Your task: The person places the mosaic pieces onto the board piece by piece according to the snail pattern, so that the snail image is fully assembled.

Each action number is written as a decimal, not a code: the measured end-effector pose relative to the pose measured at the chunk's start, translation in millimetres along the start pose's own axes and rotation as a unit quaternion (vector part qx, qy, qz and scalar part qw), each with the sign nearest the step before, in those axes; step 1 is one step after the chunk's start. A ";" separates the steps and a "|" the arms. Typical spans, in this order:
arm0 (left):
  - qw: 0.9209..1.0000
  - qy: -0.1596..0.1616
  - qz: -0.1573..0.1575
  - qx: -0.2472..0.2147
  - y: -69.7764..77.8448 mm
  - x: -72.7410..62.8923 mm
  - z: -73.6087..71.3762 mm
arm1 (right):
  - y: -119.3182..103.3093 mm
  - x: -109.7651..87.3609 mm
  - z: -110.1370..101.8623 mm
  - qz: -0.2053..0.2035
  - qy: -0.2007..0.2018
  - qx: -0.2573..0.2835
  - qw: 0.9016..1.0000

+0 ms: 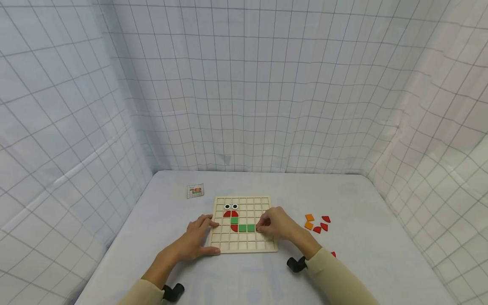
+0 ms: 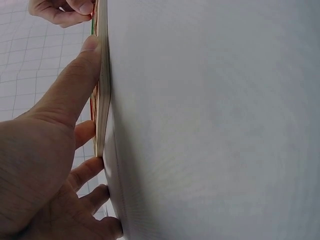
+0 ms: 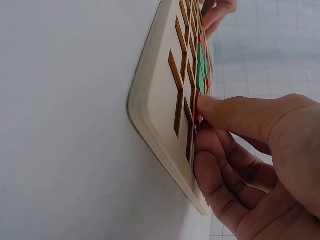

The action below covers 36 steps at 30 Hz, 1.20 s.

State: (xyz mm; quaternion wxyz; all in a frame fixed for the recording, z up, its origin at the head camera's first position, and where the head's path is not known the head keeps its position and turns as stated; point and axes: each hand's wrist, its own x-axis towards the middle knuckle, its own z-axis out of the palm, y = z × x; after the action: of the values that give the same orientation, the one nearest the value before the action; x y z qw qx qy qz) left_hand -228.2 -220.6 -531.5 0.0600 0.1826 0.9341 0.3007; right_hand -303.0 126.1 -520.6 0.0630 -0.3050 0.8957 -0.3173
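A pale wooden grid board (image 1: pixel 244 247) lies on the table. My left hand (image 1: pixel 192 239) rests at its left side, thumb on the near corner and fingers extended along the left edge. On the right, my right hand (image 1: pixel 277 223) pinches a red piece (image 3: pixel 196 102) between thumb and fingers, at the cell right of a green square (image 1: pixel 250 228); the fingers partly hide it. Other green squares, red rounded pieces (image 1: pixel 227 214) and two eye pieces (image 1: pixel 234 206) sit in the grid's cells.
Orange squares (image 1: pixel 309 217) and several loose red pieces (image 1: pixel 317 230) lie right of the board. One more red piece (image 1: pixel 333 254) shows beside the right sleeve. A small picture card (image 1: pixel 195 190) lies at the back left. Grid-patterned white curtains (image 1: pixel 244 106) surround the table.
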 end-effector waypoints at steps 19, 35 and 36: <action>1.000 -0.002 0.017 -0.002 -0.3 -1.1 -1.3 | 21.2 -21.1 -23.2 0.001 0.059 -0.049 0.997; 1.000 -0.004 0.017 -0.006 1.4 -0.2 -0.7 | 67.7 -65.8 -62.7 0.079 0.072 -0.065 0.992; 1.000 -0.004 0.015 -0.006 1.2 0.0 -0.3 | 71.7 -70.1 -65.6 0.082 0.071 -0.066 0.992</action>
State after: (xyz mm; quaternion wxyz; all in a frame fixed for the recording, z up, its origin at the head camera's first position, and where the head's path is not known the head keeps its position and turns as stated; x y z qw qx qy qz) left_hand -227.9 -219.9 -530.6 0.0602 0.1970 0.9294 0.3063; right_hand -302.9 245.9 -517.9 0.0047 -0.2103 0.9391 -0.2719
